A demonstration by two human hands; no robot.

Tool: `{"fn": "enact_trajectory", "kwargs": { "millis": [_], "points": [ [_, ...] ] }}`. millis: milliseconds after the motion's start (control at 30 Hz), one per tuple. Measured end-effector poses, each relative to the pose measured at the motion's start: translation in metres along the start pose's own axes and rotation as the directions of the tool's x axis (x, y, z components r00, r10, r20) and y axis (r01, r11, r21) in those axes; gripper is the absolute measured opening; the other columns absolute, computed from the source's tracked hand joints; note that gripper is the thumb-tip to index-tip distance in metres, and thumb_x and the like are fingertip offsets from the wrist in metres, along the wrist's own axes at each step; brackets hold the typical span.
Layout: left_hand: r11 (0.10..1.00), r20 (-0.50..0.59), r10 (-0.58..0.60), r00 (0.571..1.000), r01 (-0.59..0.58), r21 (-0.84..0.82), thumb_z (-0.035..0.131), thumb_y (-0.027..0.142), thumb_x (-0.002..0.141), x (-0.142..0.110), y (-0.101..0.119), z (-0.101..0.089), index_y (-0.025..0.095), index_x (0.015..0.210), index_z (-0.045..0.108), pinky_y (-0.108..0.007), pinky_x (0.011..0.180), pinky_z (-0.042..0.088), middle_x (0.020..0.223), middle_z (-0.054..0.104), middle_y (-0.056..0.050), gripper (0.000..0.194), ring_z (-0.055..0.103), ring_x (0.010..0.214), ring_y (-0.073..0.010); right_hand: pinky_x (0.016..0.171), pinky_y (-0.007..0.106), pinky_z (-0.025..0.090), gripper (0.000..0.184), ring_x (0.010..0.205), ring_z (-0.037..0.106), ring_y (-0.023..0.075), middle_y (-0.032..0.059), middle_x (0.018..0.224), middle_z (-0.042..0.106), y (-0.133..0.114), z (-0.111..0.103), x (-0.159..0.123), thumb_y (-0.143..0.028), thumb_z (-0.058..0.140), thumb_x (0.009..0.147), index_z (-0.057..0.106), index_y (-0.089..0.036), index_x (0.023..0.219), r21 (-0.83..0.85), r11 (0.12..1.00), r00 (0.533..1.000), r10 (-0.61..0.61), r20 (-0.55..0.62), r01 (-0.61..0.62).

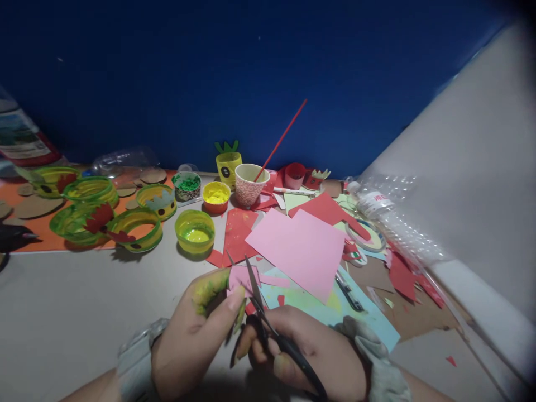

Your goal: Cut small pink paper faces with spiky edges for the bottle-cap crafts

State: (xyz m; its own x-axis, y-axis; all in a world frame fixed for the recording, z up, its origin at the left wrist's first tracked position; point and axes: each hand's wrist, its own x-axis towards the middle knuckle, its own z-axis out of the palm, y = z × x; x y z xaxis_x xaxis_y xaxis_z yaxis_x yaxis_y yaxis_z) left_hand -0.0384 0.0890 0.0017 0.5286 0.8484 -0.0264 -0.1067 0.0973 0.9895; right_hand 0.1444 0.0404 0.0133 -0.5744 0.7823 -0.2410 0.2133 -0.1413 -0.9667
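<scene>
Black scissors (260, 307) | long axis diagonal, tips forward-left | right grip (318, 340) holding handles (302, 362) | left grip (192, 335) pinching pink scrap (239, 277)

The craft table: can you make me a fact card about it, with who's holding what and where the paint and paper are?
Left hand: pinching a small pink piece; yellow-green smears on its fingers
Right hand: holding black-handled scissors
Scissor blades: open, at the small pink piece
Big pink sheet: ahead of the hands, partly over a light blue sheet
Green paint: in a cup, left of the yellow paint
Red stick: leaning in a patterned cup
</scene>
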Motion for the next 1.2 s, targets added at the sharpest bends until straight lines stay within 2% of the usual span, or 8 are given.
{"fn": "enact_trajectory", "kwargs": {
  "millis": [200, 400, 600, 767, 900, 1067, 1200],
  "points": [
    [1.000, 0.009, 0.013, 1.000, -0.013, 0.003, 0.048, 0.042, 0.097, 0.0004, -0.0007, 0.0001, 0.019, 0.079, 0.062, -0.018, 0.064, 0.048, 0.070, 0.060, 0.000, 0.032, 0.054, 0.066, -0.0106, 0.058, 0.026, 0.037, 0.071, 0.062, 0.042, 0.0126, 0.0013, 0.075, 0.050, -0.0030, 0.0004, -0.0010, -0.077, 0.043, 0.084, 0.069, -0.013, 0.102, -0.007, 1.000, 1.000, -0.025, -0.008, 0.025],
    [0.997, 0.072, 0.000, 0.997, 0.006, -0.073, 0.047, 0.043, 0.097, 0.0018, 0.0029, 0.0004, 0.019, 0.082, 0.061, -0.019, 0.057, 0.046, 0.065, 0.058, 0.001, 0.032, 0.052, 0.057, -0.0097, 0.060, 0.027, 0.039, 0.066, 0.064, 0.044, 0.0134, 0.0014, 0.075, 0.050, -0.0016, 0.0016, 0.0000, -0.072, 0.043, 0.087, 0.069, -0.013, 0.103, -0.021, 0.999, 0.999, -0.027, -0.036, 0.026],
    [0.999, 0.023, 0.031, 0.999, -0.031, -0.007, 0.047, 0.039, 0.098, 0.0006, 0.0015, 0.0000, 0.021, 0.091, 0.069, -0.018, 0.063, 0.047, 0.070, 0.061, 0.001, 0.028, 0.054, 0.065, -0.0103, 0.059, 0.025, 0.037, 0.068, 0.064, 0.044, 0.0131, 0.0012, 0.074, 0.051, -0.0031, 0.0011, 0.0005, -0.073, 0.044, 0.086, 0.069, -0.013, 0.103, -0.019, 0.999, 0.998, -0.047, -0.032, 0.046],
    [0.999, 0.051, 0.010, 0.999, -0.008, -0.035, 0.046, 0.040, 0.098, 0.0012, 0.0019, 0.0000, 0.022, 0.093, 0.070, -0.018, 0.058, 0.045, 0.065, 0.058, 0.002, 0.030, 0.052, 0.059, -0.0095, 0.059, 0.025, 0.038, 0.070, 0.063, 0.045, 0.0130, 0.0014, 0.074, 0.051, -0.0040, 0.0020, 0.0002, -0.075, 0.043, 0.085, 0.070, -0.012, 0.102, -0.012, 0.999, 0.998, -0.048, -0.046, 0.048],
    [0.999, 0.004, 0.036, 0.999, -0.036, 0.003, 0.048, 0.038, 0.098, 0.0026, 0.0032, 0.0008, 0.023, 0.092, 0.070, -0.017, 0.065, 0.046, 0.070, 0.060, 0.002, 0.028, 0.053, 0.067, -0.0097, 0.060, 0.026, 0.038, 0.071, 0.064, 0.046, 0.0136, 0.0016, 0.073, 0.051, -0.0040, 0.0030, -0.0001, -0.076, 0.043, 0.084, 0.070, -0.012, 0.100, -0.025, 0.999, 0.997, -0.032, -0.065, 0.031],
    [0.999, 0.024, 0.015, 1.000, -0.015, -0.029, 0.048, 0.041, 0.097, 0.0026, 0.0036, 0.0011, 0.020, 0.089, 0.069, -0.018, 0.061, 0.046, 0.071, 0.060, 0.000, 0.031, 0.052, 0.064, -0.0105, 0.060, 0.025, 0.038, 0.068, 0.066, 0.047, 0.0142, 0.0018, 0.076, 0.053, -0.0056, 0.0039, -0.0008, -0.075, 0.045, 0.084, 0.071, -0.014, 0.098, 0.001, 1.000, 0.996, -0.019, -0.087, 0.019],
    [1.000, 0.000, 0.013, 1.000, -0.013, 0.028, 0.047, 0.039, 0.097, 0.0012, 0.0044, -0.0001, 0.019, 0.090, 0.067, -0.020, 0.064, 0.045, 0.072, 0.059, 0.000, 0.029, 0.050, 0.067, -0.0123, 0.058, 0.023, 0.037, 0.065, 0.064, 0.045, 0.0129, 0.0004, 0.074, 0.052, -0.0059, 0.0052, -0.0007, -0.074, 0.049, 0.083, 0.070, -0.014, 0.099, 0.029, 1.000, 0.996, 0.009, -0.088, -0.006]
  ]
}}
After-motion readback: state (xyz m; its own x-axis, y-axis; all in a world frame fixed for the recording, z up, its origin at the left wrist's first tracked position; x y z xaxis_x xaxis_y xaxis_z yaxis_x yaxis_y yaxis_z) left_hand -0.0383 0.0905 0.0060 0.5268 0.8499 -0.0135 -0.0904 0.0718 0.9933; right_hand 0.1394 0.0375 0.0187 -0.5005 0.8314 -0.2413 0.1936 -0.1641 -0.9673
